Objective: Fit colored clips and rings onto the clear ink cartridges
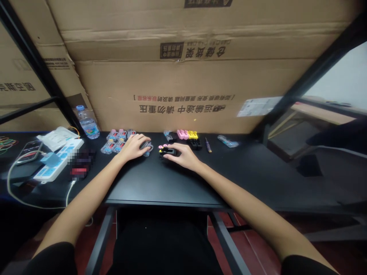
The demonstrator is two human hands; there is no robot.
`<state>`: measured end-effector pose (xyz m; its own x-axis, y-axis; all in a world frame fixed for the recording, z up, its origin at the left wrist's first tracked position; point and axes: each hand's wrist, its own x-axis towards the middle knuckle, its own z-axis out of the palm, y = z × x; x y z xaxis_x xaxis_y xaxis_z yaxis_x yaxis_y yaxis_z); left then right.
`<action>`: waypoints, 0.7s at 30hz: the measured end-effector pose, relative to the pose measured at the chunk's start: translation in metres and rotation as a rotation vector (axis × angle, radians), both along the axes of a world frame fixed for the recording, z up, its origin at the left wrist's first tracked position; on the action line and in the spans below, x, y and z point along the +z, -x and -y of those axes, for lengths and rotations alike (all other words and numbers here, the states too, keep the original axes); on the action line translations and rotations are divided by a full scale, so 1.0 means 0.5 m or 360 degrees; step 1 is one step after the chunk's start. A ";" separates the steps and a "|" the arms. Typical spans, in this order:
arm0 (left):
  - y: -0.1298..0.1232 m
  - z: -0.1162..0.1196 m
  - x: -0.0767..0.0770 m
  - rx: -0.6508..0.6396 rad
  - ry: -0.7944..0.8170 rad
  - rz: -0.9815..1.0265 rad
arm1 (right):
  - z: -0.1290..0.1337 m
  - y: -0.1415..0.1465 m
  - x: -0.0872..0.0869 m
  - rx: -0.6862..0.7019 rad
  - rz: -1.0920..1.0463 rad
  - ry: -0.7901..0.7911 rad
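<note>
My left hand (134,147) rests over the black table, its fingers curved round a small clear plastic piece (148,149). Several clear pieces with pink, orange and blue parts (109,146) lie just left of it. My right hand (183,156) has thumb and fingers closed on a small black piece (169,151) with pink and yellow parts at its left end. Behind that hand stand pink pieces (182,134), yellow pieces (193,135) and black pieces (196,144). Another clear piece (167,135) lies at the back, left of the pink ones.
A small screwdriver (208,145) and a clear packet (228,141) lie to the right. At the left are a water bottle (89,124), a white power strip (59,160), a phone (30,151) and cables. Cardboard (172,80) stands along the back edge.
</note>
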<state>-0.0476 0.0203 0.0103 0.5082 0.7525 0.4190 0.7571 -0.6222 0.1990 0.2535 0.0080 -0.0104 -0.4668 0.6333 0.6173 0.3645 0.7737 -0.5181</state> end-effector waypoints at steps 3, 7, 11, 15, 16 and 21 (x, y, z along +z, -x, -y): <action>0.003 0.005 0.003 -0.0046 0.0015 -0.0068 | 0.000 0.001 -0.001 -0.0002 0.0014 0.0034; 0.002 0.008 -0.006 -0.0100 0.0091 -0.0165 | 0.002 0.002 0.000 0.0009 0.0038 0.0056; -0.002 0.013 -0.004 -0.0070 0.0148 -0.0188 | 0.002 0.002 0.002 0.0023 0.0037 0.0051; 0.005 0.014 0.006 -0.0069 0.0216 -0.0154 | 0.006 0.001 0.010 0.0079 0.0085 0.0074; 0.008 0.013 0.007 -0.0074 0.0243 -0.0155 | 0.006 0.001 0.012 0.0094 0.0103 0.0084; 0.013 0.005 -0.003 -0.0013 0.0401 -0.0173 | 0.001 -0.003 0.009 0.0113 0.0133 0.0087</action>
